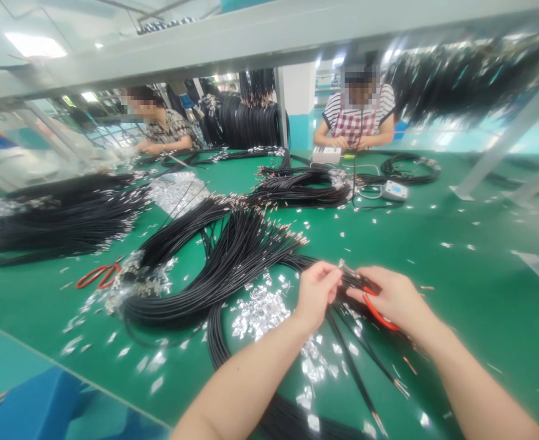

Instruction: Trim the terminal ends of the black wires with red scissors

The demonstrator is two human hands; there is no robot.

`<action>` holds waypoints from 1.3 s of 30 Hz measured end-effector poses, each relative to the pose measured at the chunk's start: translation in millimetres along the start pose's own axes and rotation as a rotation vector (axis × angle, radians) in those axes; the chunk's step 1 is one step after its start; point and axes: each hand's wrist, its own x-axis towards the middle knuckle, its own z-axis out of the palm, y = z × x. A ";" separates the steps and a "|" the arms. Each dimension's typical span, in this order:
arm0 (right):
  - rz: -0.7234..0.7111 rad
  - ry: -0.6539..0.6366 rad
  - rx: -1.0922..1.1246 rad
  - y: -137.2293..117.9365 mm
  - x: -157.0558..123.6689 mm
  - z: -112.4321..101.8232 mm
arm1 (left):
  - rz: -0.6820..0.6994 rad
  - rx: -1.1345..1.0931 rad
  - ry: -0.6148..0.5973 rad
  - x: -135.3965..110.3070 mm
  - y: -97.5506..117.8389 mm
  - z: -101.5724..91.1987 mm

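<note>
My left hand (316, 293) pinches the end of a thin black cable (348, 278) just above the green table (434, 269). My right hand (395, 299) is closed round a red-handled cutter (377, 313), its tip at the same cable end. Both hands meet near the centre of the view. A large coil of black cables (214, 269) with bare metal tips lies to the left of my hands. A heap of silver foil scraps (260, 311) sits beside my left wrist.
Red-handled scissors (99, 275) lie at the left. More cable bundles (58, 217) fill the far left and centre back (301, 186). A small white device (394, 190) sits at the back. Two people work across the table. A shelf beam (269, 36) runs overhead.
</note>
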 end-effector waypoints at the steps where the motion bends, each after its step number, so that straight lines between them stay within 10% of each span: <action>1: 0.028 -0.007 0.024 2.1 0.5 -0.7 | 0.014 -0.005 0.004 0.3 0.5 -0.7; 12: 0.272 0.316 0.867 -33.6 -1.7 3.2 | -0.028 0.082 -0.123 -11.9 -10.4 8.5; 25: 0.367 0.349 1.092 -36.2 -2.6 9.1 | -0.100 0.056 -0.116 -14.6 -4.8 11.5; 35: 0.356 0.154 1.229 -25.8 1.5 13.8 | -0.337 -0.111 -0.393 -8.7 -0.2 4.8; 39: 0.385 0.160 1.152 -21.3 2.8 12.6 | -0.249 -0.023 -0.278 -10.7 -2.8 7.4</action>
